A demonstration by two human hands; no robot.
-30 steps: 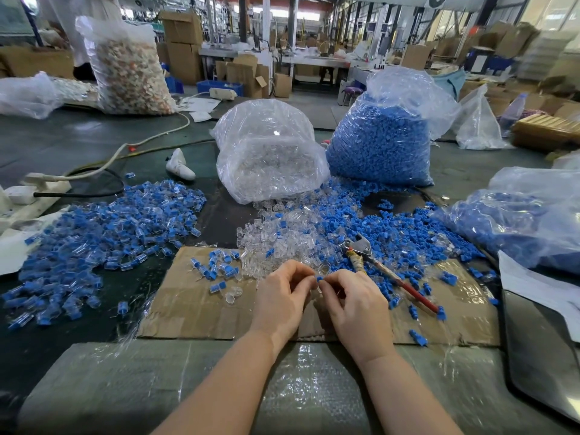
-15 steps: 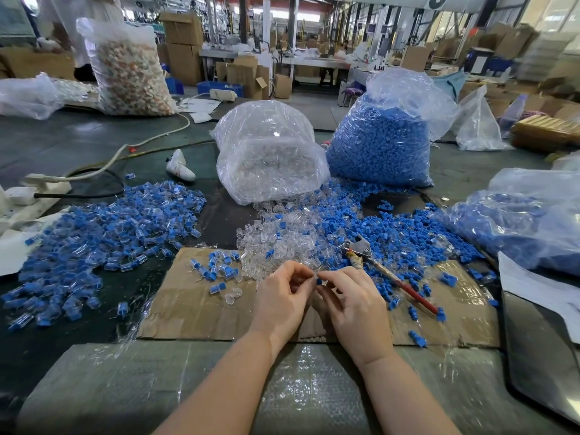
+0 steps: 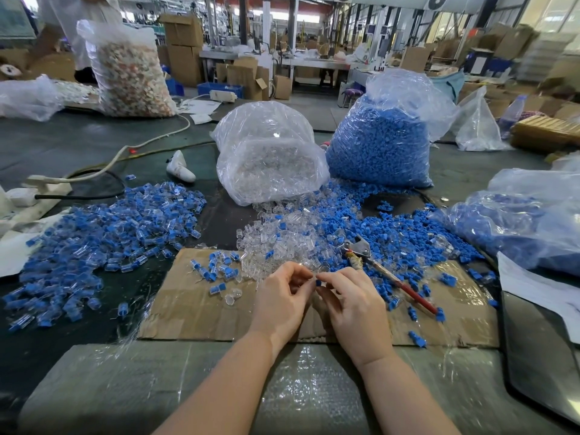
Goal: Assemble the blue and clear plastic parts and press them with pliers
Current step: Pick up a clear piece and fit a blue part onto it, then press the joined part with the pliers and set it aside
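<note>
Over the cardboard sheet [image 3: 188, 312] my left hand [image 3: 281, 301] and my right hand [image 3: 351, 304] meet fingertip to fingertip. My right fingers pinch a small blue part [image 3: 318, 282]. My left fingers pinch something against it, probably a clear part, mostly hidden by the fingers. Just behind the hands lies a heap of loose clear parts [image 3: 276, 240], with loose blue parts [image 3: 398, 233] spread to its right. The pliers [image 3: 386, 271], red-handled, lie on the cardboard to the right of my right hand. A small group of assembled pieces [image 3: 219, 268] sits left of my left hand.
A large pile of assembled blue-and-clear pieces [image 3: 100, 233] covers the table at left. Behind stand a bag of clear parts [image 3: 270, 158] and a bag of blue parts [image 3: 379, 142]. Another bag of blue pieces [image 3: 527, 221] lies at right. Bubble wrap [image 3: 219, 390] covers the near edge.
The hands have stayed over the cardboard; the fingertips have shifted slightly around the small blue part held between them.
</note>
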